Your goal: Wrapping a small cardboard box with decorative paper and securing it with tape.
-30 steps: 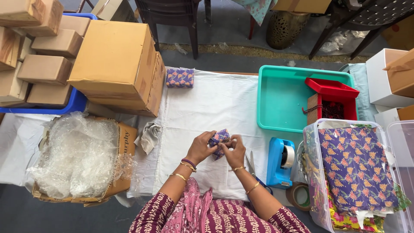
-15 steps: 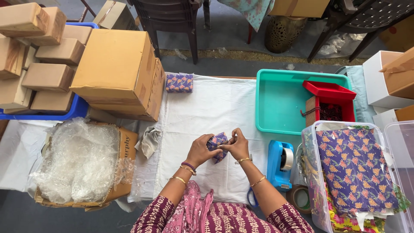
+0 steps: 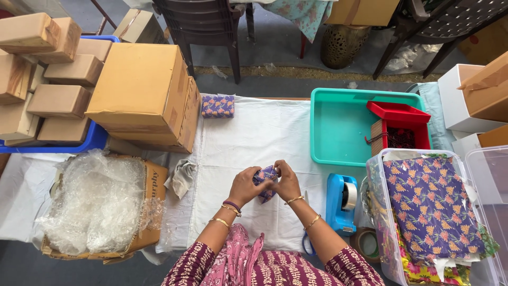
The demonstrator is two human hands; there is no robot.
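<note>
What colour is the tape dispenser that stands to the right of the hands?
The tape dispenser is bright blue with a white roll, seen in the head view.

A small purple-print parcel (image 3: 264,182) sits between both hands; another (image 3: 217,106) lies beyond them. Brown cartons (image 3: 143,95) stand far left.
</note>
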